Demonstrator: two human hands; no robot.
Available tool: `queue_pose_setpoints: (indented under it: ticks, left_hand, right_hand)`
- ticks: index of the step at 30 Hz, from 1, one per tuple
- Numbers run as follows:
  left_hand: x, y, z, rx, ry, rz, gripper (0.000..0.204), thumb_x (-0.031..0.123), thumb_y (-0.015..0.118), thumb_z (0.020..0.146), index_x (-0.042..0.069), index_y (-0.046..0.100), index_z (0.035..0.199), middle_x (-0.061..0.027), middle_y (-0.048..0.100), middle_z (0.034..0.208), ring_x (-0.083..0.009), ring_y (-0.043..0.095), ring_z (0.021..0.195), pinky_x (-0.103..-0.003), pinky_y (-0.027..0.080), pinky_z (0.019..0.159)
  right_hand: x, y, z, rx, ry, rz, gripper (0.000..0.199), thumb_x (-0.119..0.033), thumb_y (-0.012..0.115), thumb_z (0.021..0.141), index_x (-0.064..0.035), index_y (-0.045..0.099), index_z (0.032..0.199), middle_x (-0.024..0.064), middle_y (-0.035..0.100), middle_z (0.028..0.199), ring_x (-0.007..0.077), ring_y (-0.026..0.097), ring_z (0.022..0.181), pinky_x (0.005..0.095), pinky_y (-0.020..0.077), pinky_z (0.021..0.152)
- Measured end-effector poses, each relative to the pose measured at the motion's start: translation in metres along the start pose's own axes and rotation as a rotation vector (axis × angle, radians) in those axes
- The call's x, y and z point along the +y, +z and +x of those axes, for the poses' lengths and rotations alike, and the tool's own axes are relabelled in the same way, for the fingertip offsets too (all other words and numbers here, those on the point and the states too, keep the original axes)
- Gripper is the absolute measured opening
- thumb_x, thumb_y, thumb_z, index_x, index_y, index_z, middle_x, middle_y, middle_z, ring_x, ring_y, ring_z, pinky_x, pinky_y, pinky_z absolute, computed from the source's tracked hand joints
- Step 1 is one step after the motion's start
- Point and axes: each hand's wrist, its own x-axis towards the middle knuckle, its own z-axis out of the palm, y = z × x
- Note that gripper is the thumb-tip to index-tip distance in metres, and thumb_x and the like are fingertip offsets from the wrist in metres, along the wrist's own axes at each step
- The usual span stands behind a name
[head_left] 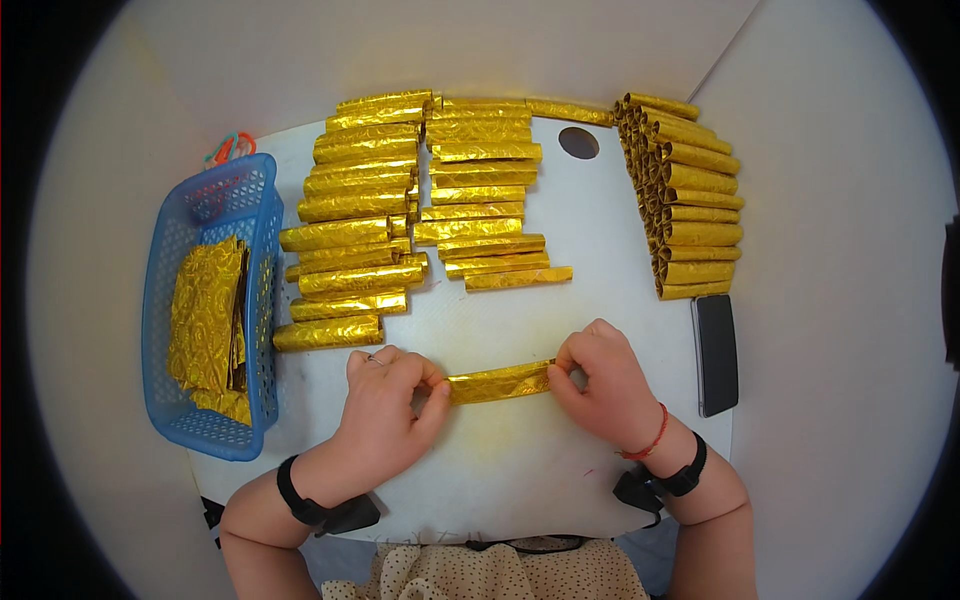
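My left hand (388, 405) and right hand (612, 385) pinch the gold strip (500, 383) by its ends before me; whether it touches the white table (500, 470) is unclear; it should be light, slick, easily creased; gentle end holds suit it.

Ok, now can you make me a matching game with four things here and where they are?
1. Basket
2. Phone
3. Bracelet
4. Strip

A. Pinched by the left hand and right hand
B. Around the right wrist
C. At the left, with gold sheets inside
D. On the right side of the table

Pairs: 1-C, 2-D, 3-B, 4-A
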Motion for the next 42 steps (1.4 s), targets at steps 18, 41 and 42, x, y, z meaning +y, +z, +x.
queue_pose_setpoints:
  ticks: [18,41,42]
  left_hand:
    - [0.001,0.004,0.0,0.034,-0.014,0.024,0.013,0.01,0.079,0.085,0.012,0.066,0.083,-0.0014,0.065,0.073,-0.0232,0.059,0.076,-0.041,0.037,0.084]
    - [-0.006,0.011,0.002,0.029,0.073,0.09,0.011,0.009,0.079,0.085,0.011,0.068,0.088,-0.0006,0.063,0.071,-0.0225,0.058,0.078,-0.043,0.036,0.081]
    - [-0.006,0.011,0.001,0.033,0.082,0.095,0.012,0.009,0.079,0.085,0.011,0.068,0.089,-0.0006,0.062,0.071,-0.0228,0.058,0.078,-0.043,0.036,0.081]
  right_hand:
    - [-0.002,0.007,-0.003,0.049,-0.03,-0.055,0.018,0.0,0.073,0.083,-0.0065,0.057,0.085,0.007,0.06,0.074,0.0301,0.054,0.078,0.0416,0.0462,0.071]
    - [0.003,0.008,-0.007,0.009,-0.066,-0.272,0.018,-0.008,0.074,0.085,-0.0083,0.056,0.082,0.01,0.055,0.075,0.0309,0.052,0.079,0.0452,0.0388,0.072]
    - [0.003,0.009,-0.007,0.013,-0.067,-0.274,0.018,-0.008,0.074,0.085,-0.0086,0.056,0.081,0.0096,0.055,0.074,0.0306,0.052,0.079,0.0451,0.0383,0.072]
